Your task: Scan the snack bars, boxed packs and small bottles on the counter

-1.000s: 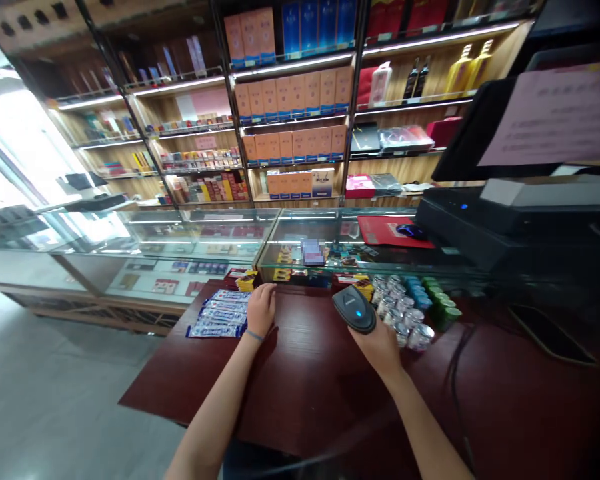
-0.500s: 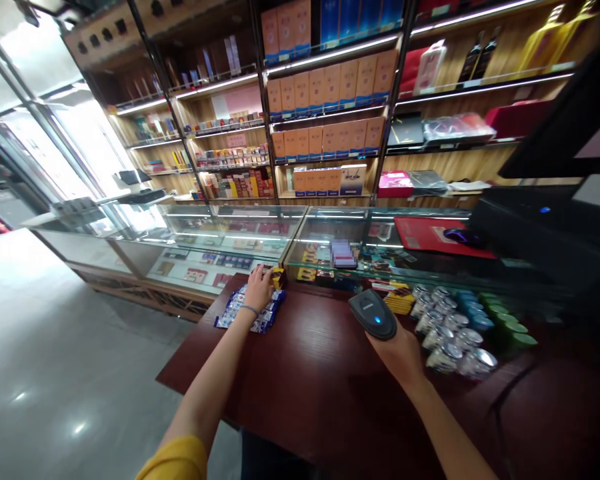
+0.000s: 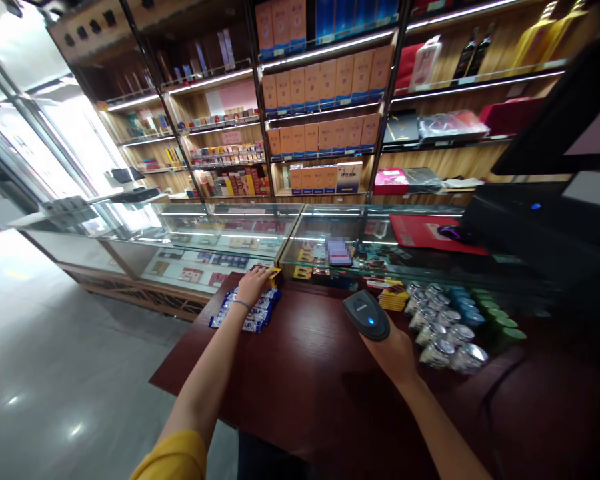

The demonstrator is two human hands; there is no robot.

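The right hand (image 3: 399, 352) has its grip wrapped around a dark handheld scanner (image 3: 366, 315), held above the worktop (image 3: 300, 380) with its broad head pointing away from the person (a small blue light glows on top). The left hand (image 3: 253, 287) is stretched out to the far left corner, its fingers reaching over some yellow-and-dark boxes (image 3: 275, 276); whether that grip pinches one or merely rests there, I cannot tell from here. A thin band (image 3: 243, 305) circles the left wrist, and a yellow sleeve (image 3: 177, 453) shows farther up that arm.

Just below the left hand, partly under it, lies a spread of blue-and-white packets (image 3: 260, 319). To the right of the scanner, near its head, sits a stack of yellow packs (image 3: 393, 299), and beside that stand rows of silver-topped cans (image 3: 439, 351), then blue cans (image 3: 466, 308), then green cans (image 3: 503, 320) (neatly sorted by colour). A dark cable (image 3: 489, 400) trails across the worktop nearer the person.

Beyond the worktop's far edge runs a glass display case (image 3: 220, 230); a flat object (image 3: 339, 252), blurred out, appears there, and farther right a red mat (image 3: 413, 231) carries a mouse (image 3: 454, 233). Behind it all, lit shelves (image 3: 325, 157) hold rows of orange-and-blue boxes (image 3: 327, 80).
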